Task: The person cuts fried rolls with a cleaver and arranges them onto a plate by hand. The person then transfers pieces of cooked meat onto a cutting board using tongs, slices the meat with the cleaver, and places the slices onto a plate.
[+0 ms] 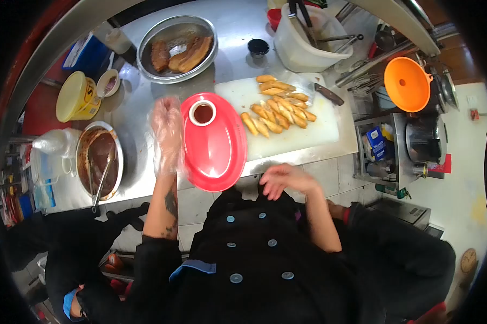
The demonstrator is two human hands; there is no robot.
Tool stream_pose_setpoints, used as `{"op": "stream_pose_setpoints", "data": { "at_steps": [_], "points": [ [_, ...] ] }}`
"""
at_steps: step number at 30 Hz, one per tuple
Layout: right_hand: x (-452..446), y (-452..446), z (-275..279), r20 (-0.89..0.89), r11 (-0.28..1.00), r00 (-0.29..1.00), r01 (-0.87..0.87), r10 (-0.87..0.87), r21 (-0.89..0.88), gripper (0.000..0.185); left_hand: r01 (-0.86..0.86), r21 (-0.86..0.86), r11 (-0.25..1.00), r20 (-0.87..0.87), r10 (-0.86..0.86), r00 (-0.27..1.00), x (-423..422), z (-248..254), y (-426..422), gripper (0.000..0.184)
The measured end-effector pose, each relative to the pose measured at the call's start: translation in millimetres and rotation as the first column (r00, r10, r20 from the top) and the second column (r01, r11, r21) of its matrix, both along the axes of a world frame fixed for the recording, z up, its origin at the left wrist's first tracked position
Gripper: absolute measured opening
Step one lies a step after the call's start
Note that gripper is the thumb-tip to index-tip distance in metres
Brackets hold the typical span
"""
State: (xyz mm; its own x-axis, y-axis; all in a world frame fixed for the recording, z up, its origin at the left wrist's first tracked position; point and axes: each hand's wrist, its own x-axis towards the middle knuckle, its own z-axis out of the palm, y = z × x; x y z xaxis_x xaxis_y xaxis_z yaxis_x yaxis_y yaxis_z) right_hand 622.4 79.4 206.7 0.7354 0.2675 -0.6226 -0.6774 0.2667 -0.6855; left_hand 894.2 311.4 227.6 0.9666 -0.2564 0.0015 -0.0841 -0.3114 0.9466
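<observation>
Up against the red plate point(211, 148), at its left rim, with the left grip point(167, 129), holding or touching, can't tell; unclenched with the right grip point(286, 179), near its right side.

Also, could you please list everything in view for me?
Oval plate: one, red, centre.
Sauce cup: one, white, on plate.
Roll pieces: over twelve, golden, on board.
Cutting board: one, white, right of plate.
Knife: one, dark handle, board's right edge.
Metal bowl: one, silver, beyond plate.
Meat pieces: at least two, brown, in bowl.
Bin: one, white, beyond board.
Tub: one, yellow, left.
Sauce bowl: one, pale, near left.
Round vessel: one, orange, right.
Coworker: at least one, black clothes, lower left.
Other items: uncounted, mixed, around.
Left fingers: one hand, clear glove, beside plate.
Right fingers: one hand, bare, near board.
</observation>
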Motion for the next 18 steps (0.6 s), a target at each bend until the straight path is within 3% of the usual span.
{"op": "stream_pose_setpoints", "data": {
  "at_steps": [1, 2, 3, 4, 5, 6, 7, 8, 9, 10, 11, 14, 16, 18],
  "points": [
    [-2.3, -28.2, 17.5, 0.016, 0.986, 0.996, 0.084, -0.082, -0.144, 0.024, 0.037, -0.063, 0.997, 0.012, -0.036, 0.999, -18.5, -2.4, -5.3, 0.034],
    [-3.1, -56.3, 29.9, 0.105, 0.935, 0.978, 0.202, -0.178, -0.292, 0.02, 0.097, -0.171, 0.98, 0.05, -0.09, 0.995, -29.4, -4.0, -13.9, 0.033],
    [-3.8, -88.1, 26.9, 0.268, 0.872, 0.925, 0.353, -0.27, -0.34, 0.017, 0.097, -0.173, 0.98, 0.05, -0.09, 0.995, -38.1, -2.2, -27.5, 0.033],
    [3.8, -114.6, 23.4, 0.383, 0.75, 0.85, 0.51, -0.363, -0.421, 0.014, 0.164, -0.124, 0.979, 0.095, -0.153, 0.984, -47.4, -0.8, -42.8, 0.03],
    [14.6, -139.2, 10.4, 0.525, 0.544, 0.761, 0.644, -0.381, -0.538, 0.011, 0.228, -0.069, 0.971, 0.137, -0.217, 0.967, -54.5, 1.2, -55.9, 0.027],
    [27.2, -162.2, 7.2, 0.53, 0.335, 0.794, 0.607, -0.299, -0.72, 0.022, 0.225, -0.066, 0.972, 0.142, -0.214, 0.967, -55.5, 0.1, -70.3, 0.027],
    [34.0, -178.3, 4.5, 0.534, 0.339, 0.792, 0.61, -0.296, -0.716, 0.022, 0.267, 0.13, 0.955, 0.213, -0.29, 0.933, -51.7, -5.6, -89.1, 0.028],
    [41.1, -193.4, 3.2, 0.549, 0.122, 0.836, 0.546, -0.003, -0.829, 0.033, 0.279, 0.324, 0.904, 0.266, -0.371, 0.89, -47.4, -8.6, -107.8, 0.029],
    [48.3, -209.2, 0.4, 0.461, -0.124, 0.84, 0.509, 0.286, -0.852, 0.046, 0.26, 0.326, 0.909, 0.273, -0.354, 0.894, -43.5, -9.8, -127.1, 0.029],
    [53.5, -226.6, -7.7, 0.325, -0.107, 0.898, 0.37, 0.297, -0.923, 0.065, 0.249, 0.407, 0.879, 0.301, -0.386, 0.872, -40.0, -11.2, -146.1, 0.032],
    [58.1, -239.3, -17.6, 0.33, -0.092, 0.887, 0.376, 0.322, -0.922, 0.065, 0.23, 0.489, 0.841, 0.321, -0.419, 0.85, -40.2, -10.6, -160.8, 0.036],
    [75.8, -275.5, -41.6, 0.198, -0.057, 0.9, 0.238, 0.388, -0.97, 0.065, 0.263, 0.58, 0.771, 0.121, -0.402, 0.908, -38.1, 2.7, -199.8, 0.049],
    [87.5, -290.1, -36.4, 0.221, 0.009, 0.881, 0.239, 0.419, -0.971, 0.063, 0.298, 0.6, 0.743, 0.017, -0.384, 0.923, -39.7, -3.2, -221.5, 0.056],
    [94.2, -294.3, -24.0, 0.331, 0.18, 0.87, 0.283, 0.365, -0.942, 0.058, 0.175, 0.675, 0.716, 0.119, -0.34, 0.933, -48.9, -23.1, -239.5, 0.066]
  ]
}}
